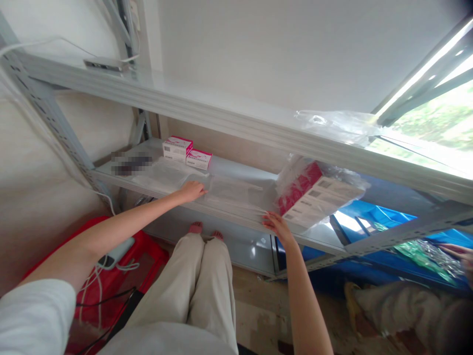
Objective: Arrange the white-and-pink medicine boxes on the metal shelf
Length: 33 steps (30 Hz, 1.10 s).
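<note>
Both hands are on the middle shelf [121, 178] of a grey metal rack. Left hand [192, 190] lies fingers-down on a flat clear plastic bag [225, 192] spread across the shelf; fingers loosely curled, tips pressing the film, no real pinch visible. Right hand [278, 225] is at the shelf's front lip, fingers half spread, touching the near edge of the same bag just beside a wrapped bundle of cartons [314, 195]; can't tell whether it's actually gripping the film or only resting on it, the view is too blurred there

Handling read on the bag: thin, limp, near weightless, slick. It'll slide on the painted shelf and cling or fold on itself. No stiffness, so lifting from one point just drapes it. Best hold is a pinch at an edge or corner, ideally two corners, one per hand

Bundle: red-and-white cartons in loose clear wrap, tilted, leaning off the shelf front. Stiffer, some weight; wrap is slippery, so grip the box body through the film, not the loose plastic

Two small pink-and-white boxes [187, 153] sit at the back of the shelf, touching each other, apart from both hands. More crumpled clear plastic [336, 123] lies on the upper shelf. Another person's hand [460, 256] shows at the far right over a blue tarp [373, 217]
</note>
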Each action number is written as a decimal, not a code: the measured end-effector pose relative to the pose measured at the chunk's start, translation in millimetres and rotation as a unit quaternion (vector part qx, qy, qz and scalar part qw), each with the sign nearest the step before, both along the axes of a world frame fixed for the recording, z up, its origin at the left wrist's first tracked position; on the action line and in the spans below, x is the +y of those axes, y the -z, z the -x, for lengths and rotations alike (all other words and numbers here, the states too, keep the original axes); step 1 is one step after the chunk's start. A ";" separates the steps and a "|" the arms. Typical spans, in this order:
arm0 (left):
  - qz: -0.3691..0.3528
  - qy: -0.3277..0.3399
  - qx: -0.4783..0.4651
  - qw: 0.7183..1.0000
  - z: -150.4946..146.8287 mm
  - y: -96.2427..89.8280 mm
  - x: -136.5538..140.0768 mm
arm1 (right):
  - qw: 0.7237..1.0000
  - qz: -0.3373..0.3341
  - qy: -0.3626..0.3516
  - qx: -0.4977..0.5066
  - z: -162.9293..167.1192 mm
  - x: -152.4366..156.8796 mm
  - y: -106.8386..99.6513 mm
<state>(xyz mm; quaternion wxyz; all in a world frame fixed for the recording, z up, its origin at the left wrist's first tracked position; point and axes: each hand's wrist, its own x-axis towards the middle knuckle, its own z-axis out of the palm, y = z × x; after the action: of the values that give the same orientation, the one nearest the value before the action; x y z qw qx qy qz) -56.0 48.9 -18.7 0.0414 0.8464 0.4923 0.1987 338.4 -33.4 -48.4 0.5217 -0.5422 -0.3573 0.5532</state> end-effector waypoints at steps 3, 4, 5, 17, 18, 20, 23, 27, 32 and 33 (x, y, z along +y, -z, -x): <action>0.084 -0.014 -0.003 0.996 -8.7 1.3 3.5 | 0.999 0.003 -0.033 -0.019 -0.1 0.0 1.1; 0.110 -0.021 0.016 0.994 -12.2 -0.2 5.0 | 0.999 0.005 -0.037 -0.031 0.5 0.4 1.8; 0.136 -0.032 0.038 0.989 -15.7 -2.2 6.4 | 0.998 0.006 -0.038 -0.044 1.5 0.8 2.6; 0.352 -0.089 -0.136 0.922 -24.9 -10.8 14.9 | 0.993 0.002 -0.020 -0.114 -3.7 -0.4 10.7; 0.389 -0.094 -0.212 0.892 -25.6 -10.8 15.9 | 0.993 0.002 -0.016 -0.119 -4.5 -0.5 10.7; 0.426 -0.106 -0.321 0.840 -27.7 -10.8 17.7 | 0.992 0.001 -0.008 -0.129 -4.9 0.0 9.9; 0.430 -0.112 -0.405 0.799 -28.5 -9.2 20.5 | 0.988 0.003 -0.007 -0.153 -3.6 3.1 7.0; 0.459 -0.058 -0.442 0.768 -18.7 -2.1 25.8 | 0.979 0.000 -0.003 -0.206 -3.9 8.8 4.6; 0.447 -0.016 -0.421 0.789 -5.0 6.5 27.3 | 0.955 -0.015 0.019 -0.297 -8.2 2.8 -0.5; 0.449 -0.009 -0.417 0.790 -4.7 7.3 26.0 | 0.941 -0.024 0.022 -0.336 -7.4 0.2 -4.6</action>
<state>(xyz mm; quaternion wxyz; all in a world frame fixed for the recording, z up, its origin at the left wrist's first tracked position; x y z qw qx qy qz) -51.3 74.9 -26.0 0.6165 0.5627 0.4689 0.2890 345.7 -33.2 -43.8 0.3960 -0.6916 -0.5134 0.3182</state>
